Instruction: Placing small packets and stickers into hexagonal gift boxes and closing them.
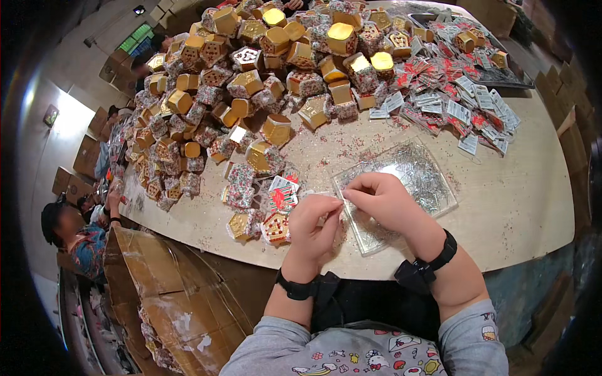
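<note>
Wire bits (417,172), thin and silvery, are lying loose in a shallow clear tray (370,245) right in front of me, partly hidden by my right hand (382,197). Both sides of my grip are basically closed: right thumb and finger come together at the tips, and the left hand (313,222) is pinched up right beside them, over the tray's left edge. Is there a wire between them? Honestly can't tell, too small to see.

What could bite me: anything that thin could slip out of a pinch, and if it dropped among the red specks (370,145) littering the surface (527,182), I'd probably struggle to spot it. Those wires lie every which way, so I'd bet on them snagging each other. Also, the tray's near corner sits close to the surface's edge, so a careless wrist could nudge it. And that big pile of gold-and-glitter houses (244,83) looks loosely stacked; bump it and a few might roll onto the red-and-white card (285,197) near my left hand.

Rest of the place: a heap of tags (459,113) at the far right beside a dark tray (501,81), a beat-up cardboard box (182,282) down on my left, another person (86,250) beyond it, and cartons (558,91) along the right.
</note>
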Tool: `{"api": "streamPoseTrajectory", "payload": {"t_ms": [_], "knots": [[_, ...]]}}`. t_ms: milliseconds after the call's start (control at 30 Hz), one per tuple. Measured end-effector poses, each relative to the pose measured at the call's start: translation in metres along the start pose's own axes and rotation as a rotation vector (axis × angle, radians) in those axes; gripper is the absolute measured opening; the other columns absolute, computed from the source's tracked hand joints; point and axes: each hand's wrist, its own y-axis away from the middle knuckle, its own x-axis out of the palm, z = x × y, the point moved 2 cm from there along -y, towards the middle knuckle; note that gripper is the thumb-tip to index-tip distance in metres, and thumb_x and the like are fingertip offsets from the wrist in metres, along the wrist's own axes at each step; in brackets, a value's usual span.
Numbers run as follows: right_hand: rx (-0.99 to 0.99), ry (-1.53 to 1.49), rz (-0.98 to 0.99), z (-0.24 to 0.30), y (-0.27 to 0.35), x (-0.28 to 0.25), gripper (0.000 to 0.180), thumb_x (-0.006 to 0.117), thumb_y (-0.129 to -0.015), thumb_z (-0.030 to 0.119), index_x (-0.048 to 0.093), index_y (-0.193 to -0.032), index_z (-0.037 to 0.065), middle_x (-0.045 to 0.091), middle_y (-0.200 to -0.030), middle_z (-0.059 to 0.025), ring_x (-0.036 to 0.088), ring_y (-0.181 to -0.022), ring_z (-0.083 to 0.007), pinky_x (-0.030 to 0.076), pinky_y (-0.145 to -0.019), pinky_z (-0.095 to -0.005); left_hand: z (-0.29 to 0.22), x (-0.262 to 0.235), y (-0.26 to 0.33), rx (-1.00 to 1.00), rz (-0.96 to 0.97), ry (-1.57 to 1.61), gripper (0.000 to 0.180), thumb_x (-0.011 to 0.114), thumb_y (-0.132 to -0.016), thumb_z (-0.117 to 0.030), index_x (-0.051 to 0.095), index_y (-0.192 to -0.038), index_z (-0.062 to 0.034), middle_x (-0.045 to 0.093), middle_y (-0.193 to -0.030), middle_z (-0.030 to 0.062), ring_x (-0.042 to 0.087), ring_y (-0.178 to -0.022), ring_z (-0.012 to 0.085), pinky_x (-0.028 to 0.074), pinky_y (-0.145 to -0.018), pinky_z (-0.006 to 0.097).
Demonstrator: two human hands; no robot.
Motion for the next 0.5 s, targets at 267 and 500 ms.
{"api": "streamPoseTrajectory", "payload": {"t_ms": [267,500], "knots": [[0.084,-0.416,0.098,-0.007,0.003,0.019,0.015,0.061,-0.089,0.013,0.065,-0.097,0.001,0.06,-0.072,0.0001,0.053,-0.059,-0.0054,0.042,-0.051,-0.0199,-0.004,-0.007,0.002,0.111,-0.13,0.002,0.02,0.069,-0.071,0.007,0.065,-0.086,-0.0037,0.065,-0.087,0.0097,0.061,-0.079,0.0254,0.049,-0.071,0.034],[0.067,-0.437,0.046,-0.001,0.008,0.023,0.013,0.06,-0.088,0.004,0.066,-0.098,0.001,0.061,-0.077,-0.0014,0.054,-0.062,-0.0067,0.044,-0.056,-0.0217,-0.004,-0.006,0.007,-0.07,-0.101,0.168,0.019,0.073,-0.072,-0.001,0.068,-0.089,-0.0042,0.06,-0.098,0.0097,0.054,-0.097,0.0244,0.044,-0.084,0.035]]}}
